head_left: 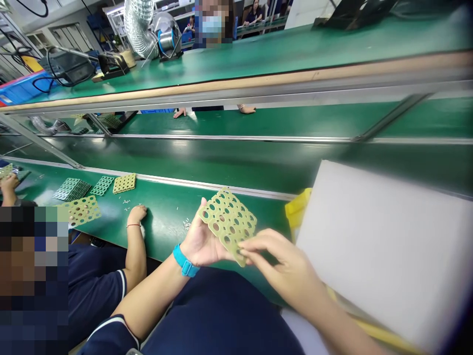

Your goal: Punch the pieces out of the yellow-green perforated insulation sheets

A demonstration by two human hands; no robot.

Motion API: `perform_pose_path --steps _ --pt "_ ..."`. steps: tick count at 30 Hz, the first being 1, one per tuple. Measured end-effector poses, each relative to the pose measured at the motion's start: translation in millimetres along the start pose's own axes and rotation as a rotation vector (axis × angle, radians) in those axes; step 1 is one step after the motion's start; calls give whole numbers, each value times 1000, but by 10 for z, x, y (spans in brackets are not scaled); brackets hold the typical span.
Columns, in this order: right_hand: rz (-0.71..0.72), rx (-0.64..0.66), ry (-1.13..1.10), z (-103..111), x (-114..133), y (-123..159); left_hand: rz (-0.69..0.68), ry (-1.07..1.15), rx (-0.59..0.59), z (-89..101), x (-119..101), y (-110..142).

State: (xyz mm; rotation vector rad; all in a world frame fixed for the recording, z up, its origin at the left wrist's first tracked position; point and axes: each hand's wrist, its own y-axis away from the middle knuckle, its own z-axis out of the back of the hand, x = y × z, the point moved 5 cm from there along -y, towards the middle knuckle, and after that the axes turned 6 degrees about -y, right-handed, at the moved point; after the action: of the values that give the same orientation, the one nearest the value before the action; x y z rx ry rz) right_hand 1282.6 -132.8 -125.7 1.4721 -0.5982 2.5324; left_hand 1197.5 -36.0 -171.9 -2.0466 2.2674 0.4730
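A yellow-green perforated board [231, 223] with rows of round holes rests tilted on my left hand [205, 241], palm up, with the thumb along its upper left edge. My right hand [283, 266] is closed in a pinch, thumb and forefinger tips at the board's lower right corner. Whether a small part sits between those fingertips is too small to tell. Beyond my left wrist, a small heap of tiny whitish parts [187, 224] lies on the green table [162, 209].
At right a large white sheet [380, 246] covers part of a yellow bin [297, 209]. A co-worker's arm [136, 241] reaches over the table at left, near stacked green boards [72, 189] and yellow boards [124, 183]. A raised shelf [258, 64] runs across the back.
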Motion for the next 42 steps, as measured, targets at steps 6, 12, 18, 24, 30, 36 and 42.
perform_pose_path --steps 6,12,18,24,30,36,42 --pt "-97 29 -79 -36 -41 -3 -12 22 -17 -9 -9 4" --pt "-90 21 29 -133 -29 0 -34 -3 -30 -5 -3 10" --pt "-73 4 97 -202 -64 21 -42 -2 -63 20 -11 14" --pt "-258 -95 -228 -109 -224 78 -21 6 -32 11 4 -14" --pt "-208 -57 -148 -122 -158 28 -3 22 -43 31 3 -13" --pt "-174 -115 -167 -163 -133 76 -4 -12 -62 70 -5 -7" --pt "-346 -562 -231 -91 -564 428 33 -51 -21 136 -29 -9"
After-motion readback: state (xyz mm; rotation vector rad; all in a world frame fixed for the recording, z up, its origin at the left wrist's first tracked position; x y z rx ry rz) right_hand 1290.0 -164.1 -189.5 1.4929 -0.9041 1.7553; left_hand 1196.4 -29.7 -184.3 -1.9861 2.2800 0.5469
